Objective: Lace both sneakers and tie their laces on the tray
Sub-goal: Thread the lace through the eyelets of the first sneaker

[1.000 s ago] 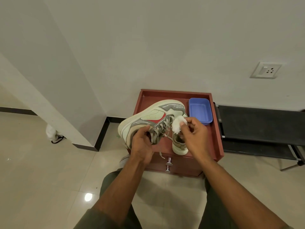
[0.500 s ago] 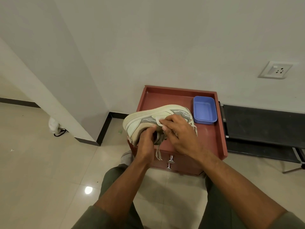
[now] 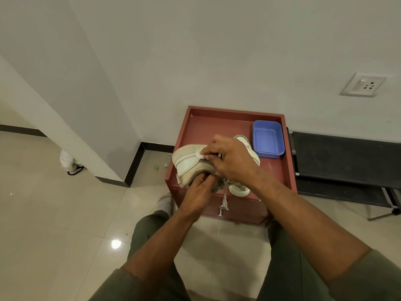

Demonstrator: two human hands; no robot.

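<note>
Lower frame: both forearms reach up from the lap toward the red tray (image 3: 282, 183) at centre. The left hand (image 3: 198, 192) grips the sneaker (image 3: 187, 162) from below at its opening, fingers curled into the collar. A loose lace (image 3: 225, 195) hangs off the tray's front edge. The right hand (image 3: 233, 158) lies across the top of the shoe, fingers bent, pinching a small white wad (image 3: 200, 154) against the upper. The second sneaker (image 3: 240, 189) rests on the tray just behind and right of the held one, mostly hidden by the right hand. A blue tub (image 3: 268, 139) sits further back, in the tray's right rear corner.

Change noted: a second ago the shoe showed its side, with the wad held clear above the second sneaker. The shoe has since been rolled sole-outward and the right hand has crossed over it, bringing the wad to the shoe.

Judgement: the stuffing appears to be coming out or being repositioned; lacing has not visibly begun, and neither shoe is tied
</note>
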